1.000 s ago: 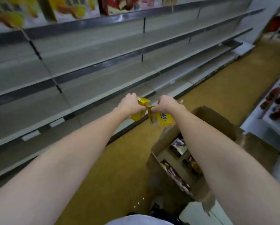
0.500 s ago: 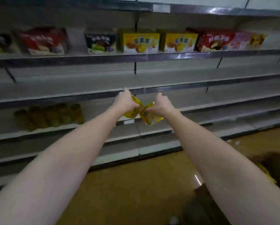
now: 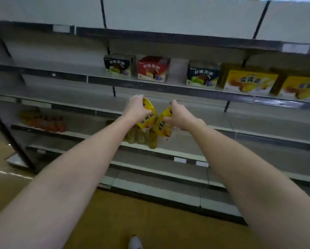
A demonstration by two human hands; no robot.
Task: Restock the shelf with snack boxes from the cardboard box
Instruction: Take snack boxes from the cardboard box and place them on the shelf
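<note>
Both my arms stretch out toward the grey metal shelf point(image 3: 168, 151). My left hand point(image 3: 135, 109) grips a small yellow snack box point(image 3: 147, 119), tilted with its top leaning left. My right hand point(image 3: 181, 115) grips a second yellow snack box point(image 3: 163, 127), tilted the other way. The two boxes almost touch at their lower ends, held in the air in front of the middle shelf levels. The cardboard box is out of view.
An upper shelf carries two dark green boxes point(image 3: 118, 66) point(image 3: 201, 75), a red box point(image 3: 153, 69) and two large yellow boxes point(image 3: 249, 81) point(image 3: 301, 87). Lower down sit yellowish packs point(image 3: 143, 138) and red packs point(image 3: 42, 121). The floor point(image 3: 114, 221) is ochre.
The view has swung from the cardboard box on the floor up and left to the shelf. Both hands have kept their yellow boxes and risen a little toward the shelf.
</note>
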